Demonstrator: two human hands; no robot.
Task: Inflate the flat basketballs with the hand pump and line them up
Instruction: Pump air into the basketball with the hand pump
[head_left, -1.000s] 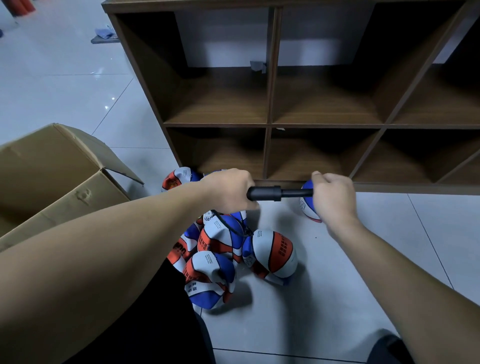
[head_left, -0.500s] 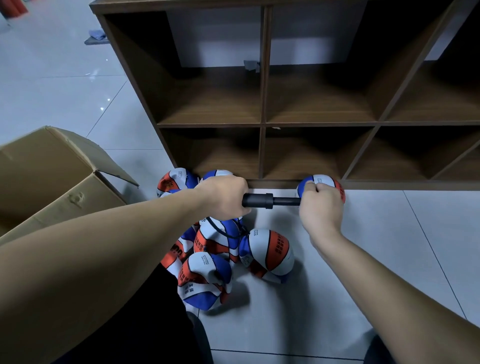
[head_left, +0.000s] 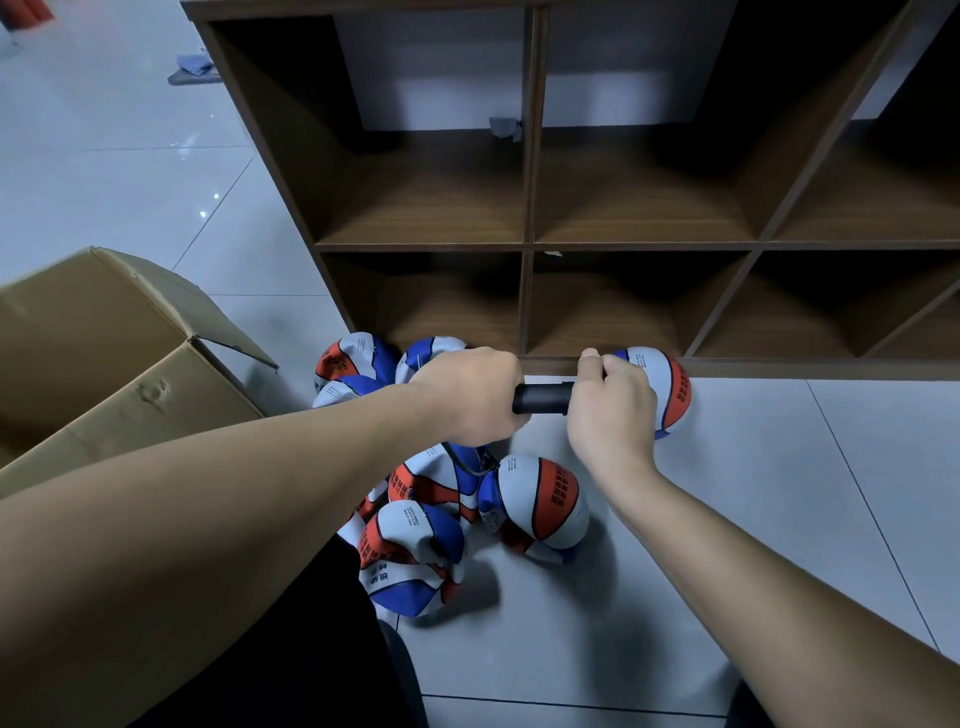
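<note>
Above the floor, hand pump (head_left: 543, 398) lies level, left-to-right, gripped by left hand (head_left: 475, 397) and right hand (head_left: 613, 402)

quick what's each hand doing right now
Left hand: closed around the black pump barrel.
Right hand: closed on the pump's handle end.

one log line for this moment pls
left hand grips pump barrel | right hand grips handle, pushed in | ball by shelf

Box (head_left: 104, 374): left of the ball pile (head_left: 436, 514)
Shelf (head_left: 530, 249): behind pile
Round ball (head_left: 662, 389): right, against shelf base
Pump (head_left: 543, 397): between both hands, above pile
</note>
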